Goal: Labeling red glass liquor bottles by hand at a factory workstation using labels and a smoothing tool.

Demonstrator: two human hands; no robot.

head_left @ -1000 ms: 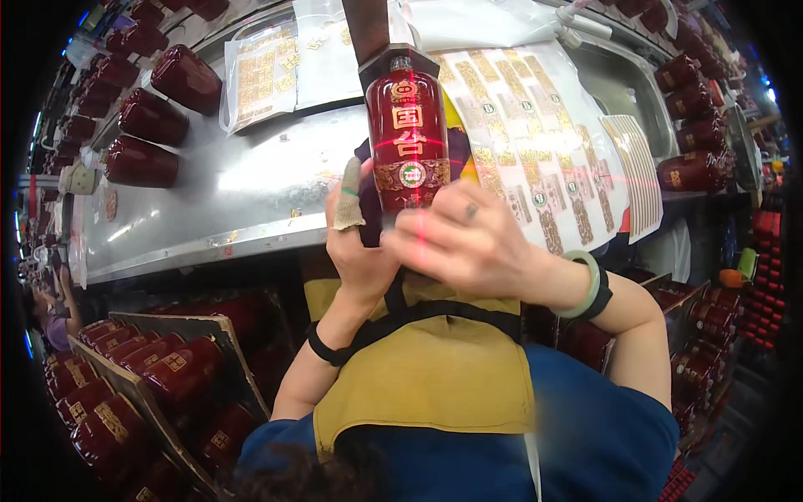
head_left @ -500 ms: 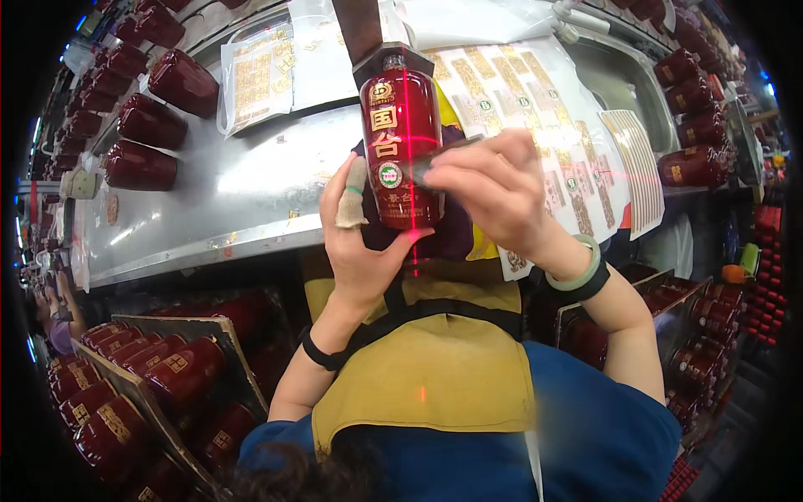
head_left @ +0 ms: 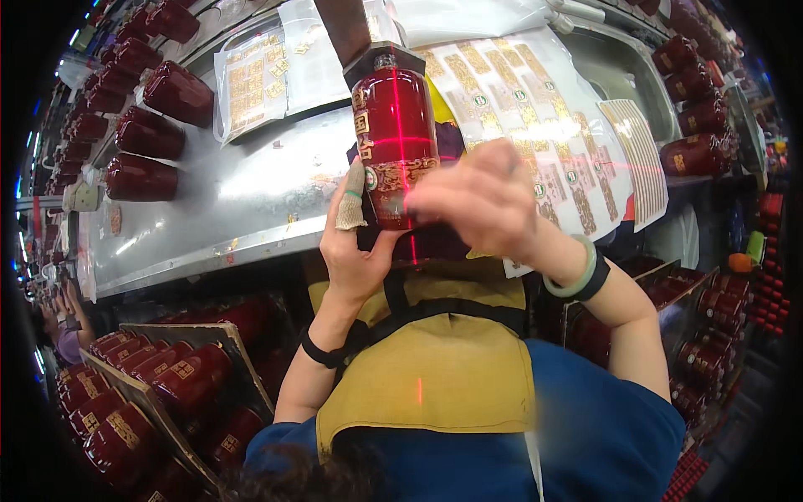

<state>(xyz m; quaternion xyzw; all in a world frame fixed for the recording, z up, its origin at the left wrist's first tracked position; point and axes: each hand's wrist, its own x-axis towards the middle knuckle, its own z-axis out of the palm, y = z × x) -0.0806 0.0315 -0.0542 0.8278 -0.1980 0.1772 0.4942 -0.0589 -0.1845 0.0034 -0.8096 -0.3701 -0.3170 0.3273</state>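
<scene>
A dark red glossy bottle [head_left: 397, 125] lies in front of me, its neck pointing away toward a dark metal holder [head_left: 381, 60]. Gold characters run along its left side, and a gold patterned band crosses its lower part. A red laser line falls lengthwise on it. My left hand [head_left: 355, 251] grips the bottle's lower left side and base, with a cloth finger cover [head_left: 352, 197] on one finger. At the bottle's lower right, my right hand [head_left: 489, 201] has curled fingers, smeared by motion. Whether it holds anything cannot be seen.
Sheets of gold stickers [head_left: 510, 92] lie right of the bottle, beside a striped sheet [head_left: 633, 159]. More sticker sheets [head_left: 255, 84] lie far left. Red bottles [head_left: 140, 177] stand on the metal table's left, others [head_left: 696, 156] on its right. Crates of bottles [head_left: 192, 372] flank me below.
The bottle has turned about its length: the gold characters have shifted to the left side, and the patterned band has come into view. My right hand has moved slightly left and down.
</scene>
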